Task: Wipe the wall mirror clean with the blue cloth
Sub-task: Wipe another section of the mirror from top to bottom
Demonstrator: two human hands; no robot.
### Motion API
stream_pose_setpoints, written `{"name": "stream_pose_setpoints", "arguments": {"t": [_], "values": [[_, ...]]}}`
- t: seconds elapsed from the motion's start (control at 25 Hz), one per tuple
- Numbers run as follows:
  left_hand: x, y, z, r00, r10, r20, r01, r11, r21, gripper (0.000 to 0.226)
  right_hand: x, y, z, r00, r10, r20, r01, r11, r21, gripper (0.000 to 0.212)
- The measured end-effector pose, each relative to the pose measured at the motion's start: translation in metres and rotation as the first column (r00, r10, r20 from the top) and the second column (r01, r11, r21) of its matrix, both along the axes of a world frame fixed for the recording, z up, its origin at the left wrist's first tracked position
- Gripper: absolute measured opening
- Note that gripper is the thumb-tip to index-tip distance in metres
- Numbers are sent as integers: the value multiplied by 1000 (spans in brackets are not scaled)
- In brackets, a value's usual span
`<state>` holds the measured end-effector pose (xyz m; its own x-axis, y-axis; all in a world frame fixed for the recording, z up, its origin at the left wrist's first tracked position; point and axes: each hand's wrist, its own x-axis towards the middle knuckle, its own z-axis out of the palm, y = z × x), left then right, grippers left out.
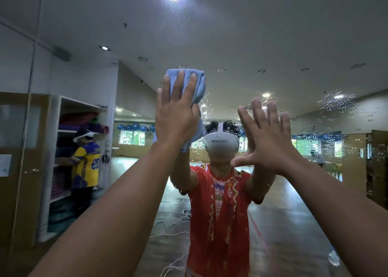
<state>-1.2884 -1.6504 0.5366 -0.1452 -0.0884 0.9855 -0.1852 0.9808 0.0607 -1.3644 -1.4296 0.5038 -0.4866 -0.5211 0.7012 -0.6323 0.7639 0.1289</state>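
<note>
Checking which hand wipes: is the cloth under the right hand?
No, the left hand presses the blue cloth; the right hand is bare.

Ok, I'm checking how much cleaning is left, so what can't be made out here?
Head view: part of the blue cloth sits behind the left hand.
Head view: the mirror is cut off by the frame's lower and right edges.
Head view: whether the right hand touches the glass is unclear.

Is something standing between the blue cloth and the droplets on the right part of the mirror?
Yes. The right hand, open with fingers spread, is at the glass between the blue cloth and the droplets on the mirror. Nothing else visible blocks that path.
</note>
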Motion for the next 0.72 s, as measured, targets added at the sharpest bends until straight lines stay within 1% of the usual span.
{"name": "stream_pose_setpoints", "arguments": {"t": [0.08,0.2,0.32,0.4,0.48,0.52,0.56,0.64,0.68,0.72], "values": [[-3,2,-25,1000,-2,1,2,998,-62,68,-1,0,0,1000,16,-2,-16,1000,-13,142],[-6,6,-94,1000,-16,0,16,983,-185,71,-2,1,-1,999,32,-7,-33,999,-20,142],[1,-6,-157,997,11,75,13,950,-311,67,-2,2,-2,999,42,-19,-42,999,-12,142],[8,-18,-165,995,33,94,4,929,-371,61,-1,3,-2,999,49,-18,-49,999,-12,141],[13,-28,-148,993,57,106,-11,923,-386,62,-2,3,-3,998,53,-24,-53,999,-6,141],[16,-33,-132,993,58,99,-20,936,-351,63,-4,4,-4,998,52,-32,-52,999,-2,141],[17,-37,-111,996,49,78,-25,960,-279,64,-5,4,-4,998,52,-42,-52,999,1,141],[17,-39,-58,1000,16,2,-16,998,-64,67,-8,4,-3,997,59,-44,-58,998,9,140],[17,-35,-29,999,2,-35,0,999,33,68,-9,4,-3,997,62,-43,-62,998,16,139],[16,-28,-3,998,-2,-60,7,996,89,68,-9,3,-3,997,63,-44,-63,998,19,138]]}}
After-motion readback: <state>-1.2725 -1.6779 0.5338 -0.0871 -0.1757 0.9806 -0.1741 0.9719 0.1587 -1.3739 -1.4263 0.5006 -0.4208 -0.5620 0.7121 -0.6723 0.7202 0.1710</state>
